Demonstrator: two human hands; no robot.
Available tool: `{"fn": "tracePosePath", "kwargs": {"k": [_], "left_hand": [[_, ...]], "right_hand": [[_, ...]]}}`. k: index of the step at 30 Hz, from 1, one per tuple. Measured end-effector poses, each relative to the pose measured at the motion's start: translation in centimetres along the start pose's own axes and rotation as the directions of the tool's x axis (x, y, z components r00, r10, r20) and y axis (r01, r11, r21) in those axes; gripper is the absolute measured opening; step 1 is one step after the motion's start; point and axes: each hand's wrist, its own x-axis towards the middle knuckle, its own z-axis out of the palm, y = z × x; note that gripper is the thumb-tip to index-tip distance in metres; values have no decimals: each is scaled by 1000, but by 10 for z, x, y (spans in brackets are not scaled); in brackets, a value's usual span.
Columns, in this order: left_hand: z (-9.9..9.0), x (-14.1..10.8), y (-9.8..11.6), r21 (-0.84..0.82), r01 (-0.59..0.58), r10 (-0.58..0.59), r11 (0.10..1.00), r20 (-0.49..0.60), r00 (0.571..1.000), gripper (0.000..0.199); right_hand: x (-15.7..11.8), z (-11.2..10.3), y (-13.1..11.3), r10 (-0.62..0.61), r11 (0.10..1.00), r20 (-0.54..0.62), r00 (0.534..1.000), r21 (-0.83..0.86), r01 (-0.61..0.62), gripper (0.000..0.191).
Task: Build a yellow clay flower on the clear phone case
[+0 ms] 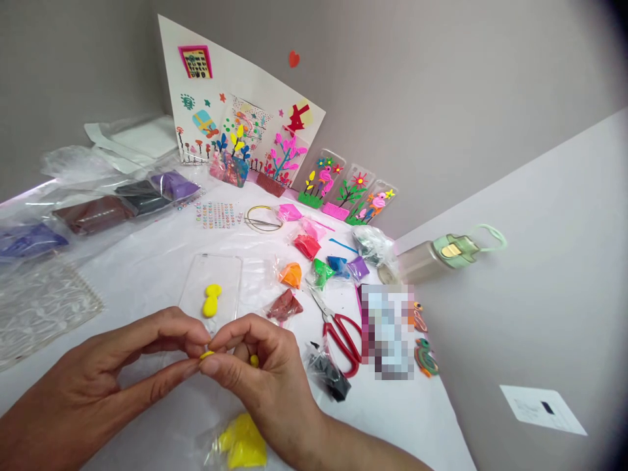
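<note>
We look to be mid-shaping here, left hand (98, 367) and right hand (272, 376) both pinched closed on yellow clay (207, 355), the next press probably wanting a light touch.

From where I stand, one camera sits on the person's head, looking forward and down at the white table (387, 425). The left hand (93, 369) and right hand (265, 373) are very near it, so they look big in the lower left and bottom middle. The white board (230, 78) is farther off, in the upper left. The wall (422, 104) fills the upper right. The bottle (422, 258) leans at the right, and dark shade rounds the right corners.
</note>
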Motion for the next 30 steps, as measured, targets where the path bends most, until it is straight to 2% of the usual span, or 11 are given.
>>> {"fn": "tracePosePath", "kwargs": {"k": [3,7,13,19,26,30], "left_hand": [[4,2,15,-26,13,-14,1000,-40,999,16],[7,3,25,-99,47,-48,994,-8,999,14],[3,5,17,-48,32,-29,998,69,997,17],[6,2,15,-82,77,-80,994,-31,996,20],[7,2,17,-92,44,-49,995,-49,998,17],[5,2,20,-83,92,-95,992,-37,995,21]], "right_hand": [[-2,1,-2,-50,998,7,999,-41,50,26],[-4,1,-2,-94,991,-5,996,-94,93,26],[-4,2,0,-23,998,-11,1000,-51,23,26],[-3,1,0,-37,998,2,999,-43,37,25],[-2,0,-1,-5,996,-17,1000,-89,4,28],[-1,0,-1,8,996,-43,999,-87,-12,29]]}}
